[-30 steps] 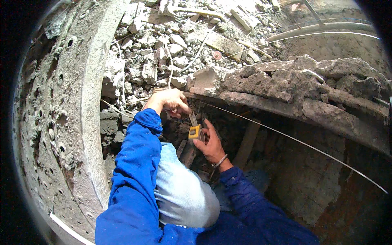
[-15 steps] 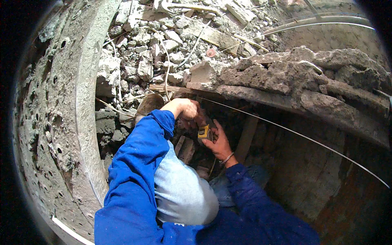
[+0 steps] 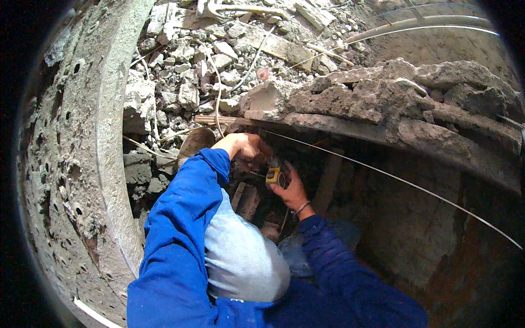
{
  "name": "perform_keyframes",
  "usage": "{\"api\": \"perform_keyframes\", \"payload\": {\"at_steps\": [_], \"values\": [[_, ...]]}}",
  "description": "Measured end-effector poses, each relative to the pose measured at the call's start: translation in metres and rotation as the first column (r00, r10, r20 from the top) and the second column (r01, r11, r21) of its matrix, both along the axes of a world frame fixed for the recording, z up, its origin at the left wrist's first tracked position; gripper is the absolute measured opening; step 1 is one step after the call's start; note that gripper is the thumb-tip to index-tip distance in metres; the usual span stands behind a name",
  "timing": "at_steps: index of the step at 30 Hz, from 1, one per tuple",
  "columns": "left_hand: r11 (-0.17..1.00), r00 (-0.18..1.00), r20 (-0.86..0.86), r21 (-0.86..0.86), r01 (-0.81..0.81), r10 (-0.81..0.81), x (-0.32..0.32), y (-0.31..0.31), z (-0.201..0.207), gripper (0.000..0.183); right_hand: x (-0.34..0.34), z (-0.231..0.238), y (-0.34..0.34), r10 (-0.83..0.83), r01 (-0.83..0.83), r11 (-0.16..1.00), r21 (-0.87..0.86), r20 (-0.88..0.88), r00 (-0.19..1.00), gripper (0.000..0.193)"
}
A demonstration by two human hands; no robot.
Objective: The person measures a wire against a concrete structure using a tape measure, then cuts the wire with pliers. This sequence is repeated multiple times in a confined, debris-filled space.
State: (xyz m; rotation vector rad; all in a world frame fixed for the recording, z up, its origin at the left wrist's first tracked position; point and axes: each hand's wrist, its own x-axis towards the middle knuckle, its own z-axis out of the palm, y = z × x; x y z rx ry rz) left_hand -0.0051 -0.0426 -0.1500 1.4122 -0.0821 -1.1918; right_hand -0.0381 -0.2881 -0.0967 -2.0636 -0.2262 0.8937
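Note:
My right hand (image 3: 293,189) is closed around a yellow and dark tape measure (image 3: 274,176), thumb along its lower side and fingers behind it. Just above and to the left of it is my left hand (image 3: 250,148), bent down at the wrist. Its fingers are smeared and in shadow, so I cannot tell what they hold. A short thin strip shows at the left side of the tape measure; whether it is the blade is unclear. Both hands are over a dark hollow, past my bent knee (image 3: 246,249). A taut white string (image 3: 377,172) runs from near my left hand to the lower right.
A rough concrete wall (image 3: 112,142) with holes rises on the left. Broken rubble (image 3: 188,90) lies ahead with loose wires and a pale hammer-like tool (image 3: 240,9). A jagged concrete ledge (image 3: 377,106) overhangs the hollow at right. A wooden strip (image 3: 227,119) lies just beyond my left hand.
The view has shifted slightly. My left fingers have moved a little nearer to the top of the tape measure, and the thin strip now shows at its left. My right hand keeps its hold.

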Motion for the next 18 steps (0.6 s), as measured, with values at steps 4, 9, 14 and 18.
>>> {"api": "perform_keyframes", "payload": {"at_steps": [4,9,14,18], "values": [[0.986,0.984,0.09,0.078,0.148,-0.155,-0.002,-0.004,-0.004,0.025,-0.007,-0.002,0.004,-0.021,0.022,0.999,0.05,-0.017,1.0,0.085],[0.978,0.953,0.296,0.207,0.0,-0.063,-0.002,0.016,-0.013,0.031,0.005,-0.038,-0.013,-0.108,0.177,0.943,-0.283,0.244,0.964,0.07],[0.937,0.96,0.043,0.209,-0.281,0.278,-0.006,0.059,-0.012,0.022,0.025,-0.086,-0.02,-0.238,0.365,0.834,-0.413,0.328,0.914,0.068],[0.596,0.601,-0.039,0.191,-0.78,0.799,-0.008,0.081,-0.001,0.015,0.034,-0.113,-0.012,-0.093,0.338,0.753,-0.564,0.417,0.904,0.072]]}}
